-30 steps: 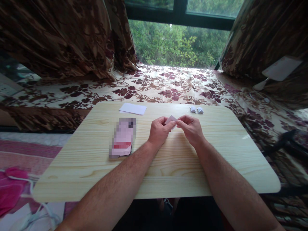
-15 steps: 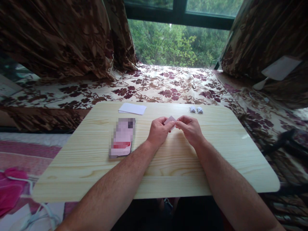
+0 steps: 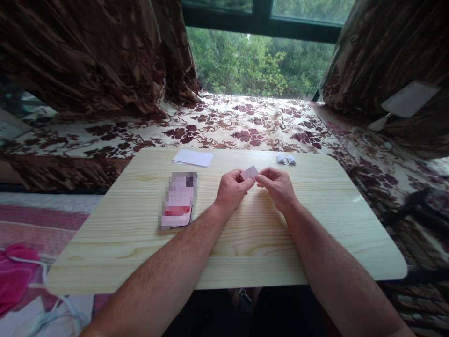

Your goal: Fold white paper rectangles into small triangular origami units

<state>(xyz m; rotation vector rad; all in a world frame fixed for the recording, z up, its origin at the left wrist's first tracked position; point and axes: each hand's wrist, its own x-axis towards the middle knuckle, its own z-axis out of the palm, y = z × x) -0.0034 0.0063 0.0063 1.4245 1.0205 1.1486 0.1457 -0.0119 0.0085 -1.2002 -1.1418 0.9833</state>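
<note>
A small folded piece of white paper (image 3: 249, 172) is held between my two hands above the far middle of the table. My left hand (image 3: 232, 188) pinches it from the left, thumb lying across its front. From the right, the thumb and fingertips of my right hand (image 3: 277, 184) close on its lower right corner. The fingers behind the paper are partly hidden. Beyond my right hand, two small folded paper pieces (image 3: 286, 160) with raised points stand side by side near the table's back edge.
The pale wooden table (image 3: 263, 243) has rounded corners. A stack of white paper strips (image 3: 192, 158) lies at its back left. Nearer, left of my left forearm, lies a phone (image 3: 178, 199), blurred by pixelation. A white lamp (image 3: 409, 99) stands beyond the table at right.
The small paper has turned a little and sits slightly higher between my fingers, with more of its face showing. Both hands stay in nearly the same place.
</note>
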